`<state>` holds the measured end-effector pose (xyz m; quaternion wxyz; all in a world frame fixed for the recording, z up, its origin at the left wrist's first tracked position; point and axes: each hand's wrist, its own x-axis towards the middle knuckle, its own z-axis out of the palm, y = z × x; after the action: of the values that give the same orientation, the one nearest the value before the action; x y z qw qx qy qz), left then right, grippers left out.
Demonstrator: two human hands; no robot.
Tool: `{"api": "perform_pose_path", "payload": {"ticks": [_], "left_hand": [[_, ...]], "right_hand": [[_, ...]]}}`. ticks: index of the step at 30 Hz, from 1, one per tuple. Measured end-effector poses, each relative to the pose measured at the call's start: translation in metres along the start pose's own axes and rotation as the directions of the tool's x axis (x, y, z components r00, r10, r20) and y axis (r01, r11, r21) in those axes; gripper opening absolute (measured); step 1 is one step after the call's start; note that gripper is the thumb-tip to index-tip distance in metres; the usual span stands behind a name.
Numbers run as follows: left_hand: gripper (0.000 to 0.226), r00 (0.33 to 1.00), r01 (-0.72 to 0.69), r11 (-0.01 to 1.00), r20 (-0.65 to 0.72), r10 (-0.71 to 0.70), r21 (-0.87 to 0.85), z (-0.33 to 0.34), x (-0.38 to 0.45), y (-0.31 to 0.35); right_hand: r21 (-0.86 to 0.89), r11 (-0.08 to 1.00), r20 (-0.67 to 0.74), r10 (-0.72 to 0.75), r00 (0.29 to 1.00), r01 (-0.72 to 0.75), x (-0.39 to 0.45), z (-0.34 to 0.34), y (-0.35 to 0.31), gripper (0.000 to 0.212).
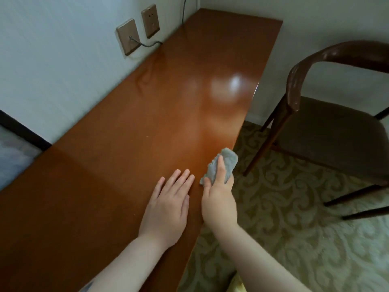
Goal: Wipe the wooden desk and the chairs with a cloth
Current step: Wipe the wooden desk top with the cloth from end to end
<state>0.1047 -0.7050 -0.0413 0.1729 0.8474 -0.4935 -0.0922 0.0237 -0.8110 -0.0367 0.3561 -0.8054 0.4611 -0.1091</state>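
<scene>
I see the desk running along the left wall; chair right of it on the carpet. Left hand flat on the near desk, right hand with cloth at its right edge. Wall sockets far left.

1. The desk is reddish-brown wood with a smooth, glossy varnish that mirrors a bright patch of light.
2. The cloth is grey, matt and nubbly, like terry or microfibre.
3. The chair has a dark, polished wooden frame with a shiny backrest; its seat pad looks matt brown.
4. The carpet is soft, matt pile with a scroll pattern.
5. The wall plates look like smooth brown plastic.
</scene>
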Motion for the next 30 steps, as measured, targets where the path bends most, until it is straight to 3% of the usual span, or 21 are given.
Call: {"api": "perform_pose_path", "payload": {"ticks": [3, 5, 7, 10, 14, 16, 18, 21, 26, 30], "left_hand": [[0.051, 1.0, -0.017, 1.0, -0.019, 0.017, 0.015, 0.002, -0.001, 0.0], [0.051, 0.999, -0.027, 0.999, -0.034, 0.028, 0.03, 0.002, -0.001, -0.001], [0.051, 0.998, -0.033, 0.999, -0.048, 0.035, 0.033, 0.002, -0.002, 0.0], [0.049, 0.995, -0.045, 0.999, -0.094, 0.045, 0.002, 0.002, -0.001, 0.0], [0.04, 0.988, -0.06, 0.998, -0.144, 0.057, -0.016, 0.005, -0.007, -0.004], [0.042, 0.992, -0.062, 0.998, -0.115, 0.059, -0.026, 0.003, -0.015, -0.004], [0.054, 0.998, -0.031, 0.997, -0.061, 0.027, -0.065, -0.001, -0.031, -0.004], [0.059, 1.0, -0.005, 0.998, 0.002, 0.005, -0.061, -0.002, -0.067, -0.005], [0.05, 0.999, 0.021, 1.0, -0.036, -0.02, 0.023, 0.001, -0.088, -0.004], [0.049, 0.999, 0.018, 1.0, -0.046, -0.018, 0.004, 0.003, -0.088, -0.005]], "right_hand": [[-0.193, 0.981, 0.084, 0.05, 0.995, -0.033, -0.041, 0.009, 0.006, 0.065], [-0.277, 0.961, 0.071, 0.019, 0.997, 0.002, -0.026, 0.007, 0.008, 0.065], [-0.253, 0.967, 0.007, 0.011, 1.0, -0.009, 0.005, 0.0, 0.006, 0.063], [-0.185, 0.973, -0.034, 0.134, 0.99, -0.138, 0.041, -0.007, 0.0, 0.059], [-0.164, 0.972, -0.08, 0.157, 0.984, -0.168, 0.018, 0.004, -0.003, 0.06], [-0.238, 0.959, -0.036, 0.147, 0.988, -0.151, -0.026, 0.018, -0.003, 0.064], [-0.352, 0.933, 0.093, 0.113, 0.989, -0.073, -0.077, 0.026, -0.005, 0.066], [-0.364, 0.931, 0.215, 0.113, 0.97, -0.027, -0.095, 0.014, -0.012, 0.067], [-0.395, 0.91, 0.178, 0.214, 0.96, -0.13, -0.023, -0.011, -0.024, 0.064], [-0.317, 0.931, 0.029, 0.201, 0.979, -0.182, -0.05, 0.01, -0.022, 0.065]]}}
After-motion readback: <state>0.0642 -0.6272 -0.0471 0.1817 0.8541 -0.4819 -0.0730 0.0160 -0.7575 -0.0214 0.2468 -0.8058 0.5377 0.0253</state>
